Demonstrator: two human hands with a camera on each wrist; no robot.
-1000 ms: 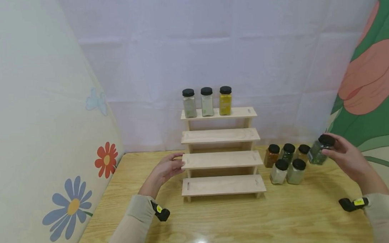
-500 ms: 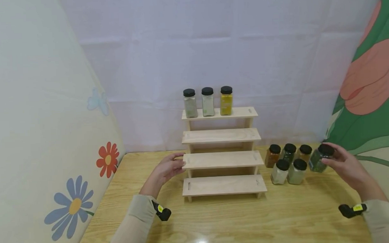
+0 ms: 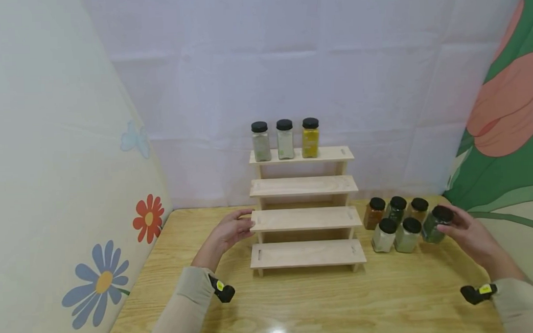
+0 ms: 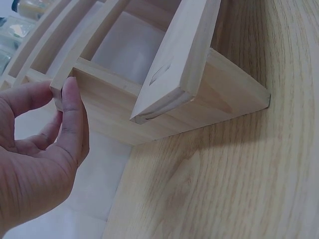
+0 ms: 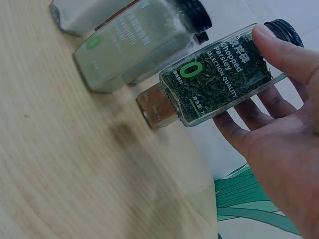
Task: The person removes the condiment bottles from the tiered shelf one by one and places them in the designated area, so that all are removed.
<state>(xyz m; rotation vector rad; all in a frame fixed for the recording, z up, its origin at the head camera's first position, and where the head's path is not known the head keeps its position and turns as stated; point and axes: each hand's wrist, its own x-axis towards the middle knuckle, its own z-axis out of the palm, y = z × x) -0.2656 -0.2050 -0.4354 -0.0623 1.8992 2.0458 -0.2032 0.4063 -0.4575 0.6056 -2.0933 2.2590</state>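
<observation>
A jar of chopped parsley (image 3: 432,228) with a black lid is in my right hand (image 3: 471,235), gripped between thumb and fingers near its top. In the right wrist view the label on the parsley jar (image 5: 214,74) is readable, and its base appears just off the table. My left hand (image 3: 230,231) pinches the left end of a board on the four-tier wooden spice rack (image 3: 303,219), second tier from the bottom. The left wrist view shows thumb and finger on either side of that board's corner (image 4: 62,89). Three jars, one yellow (image 3: 310,143), stand on the top tier.
Several black-lidded spice jars stand grouped right of the rack, among them a reddish-brown one (image 3: 374,214), a white one (image 3: 383,237) and a pale green one (image 3: 407,236). A white cloth backdrop (image 3: 290,77) hangs behind the wooden table (image 3: 324,301).
My right hand has lowered the parsley jar and brought it slightly nearer, beside the pale green jar at the group's right end. The left hand keeps its hold on the rack.
</observation>
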